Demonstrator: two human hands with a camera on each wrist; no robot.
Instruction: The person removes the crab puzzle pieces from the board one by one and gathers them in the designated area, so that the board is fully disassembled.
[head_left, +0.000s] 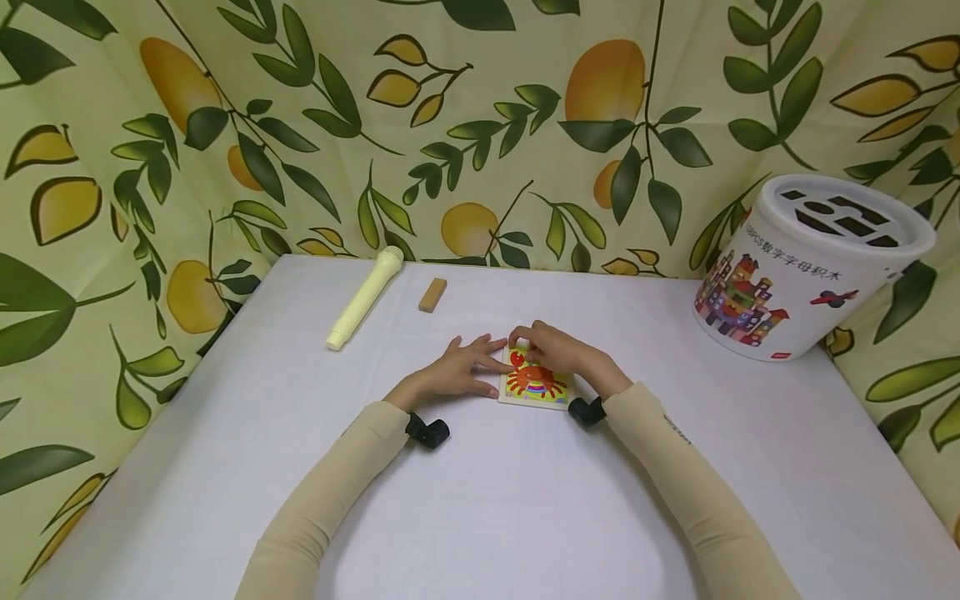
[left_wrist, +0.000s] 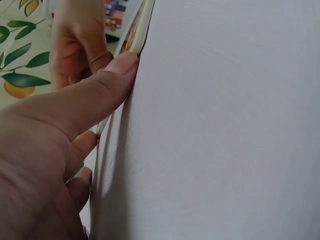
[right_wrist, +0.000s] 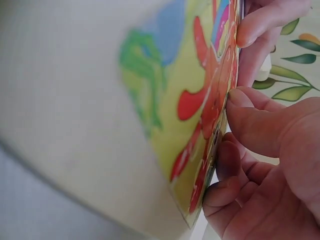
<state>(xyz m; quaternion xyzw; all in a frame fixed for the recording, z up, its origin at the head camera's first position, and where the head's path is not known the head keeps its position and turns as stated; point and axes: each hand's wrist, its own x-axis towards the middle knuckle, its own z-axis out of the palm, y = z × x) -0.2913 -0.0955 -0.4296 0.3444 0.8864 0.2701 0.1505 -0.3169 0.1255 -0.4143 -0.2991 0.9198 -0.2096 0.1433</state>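
Observation:
A small square jigsaw puzzle [head_left: 536, 385] with a red crab on a yellow ground lies flat on the table. Curved seams run across its picture [right_wrist: 187, 105] in the right wrist view. At its left side is my left hand [head_left: 461, 368], fingers spread and fairly straight. Its thumb [left_wrist: 107, 82] touches the puzzle's near corner. My right hand [head_left: 558, 348] reaches over the upper part with bent fingers, hiding that area. Thumb and curled fingertips meet the puzzle there; I cannot tell whether a single piece is between them.
Behind the left hand lie a pale yellow microphone-shaped stick [head_left: 365, 298] and a small brown wooden block [head_left: 432, 295]. A white printed bucket [head_left: 795, 267] with a slotted lid stands at back right. Fruit-patterned cloth [head_left: 480, 150] hangs behind the white-covered table [head_left: 480, 508].

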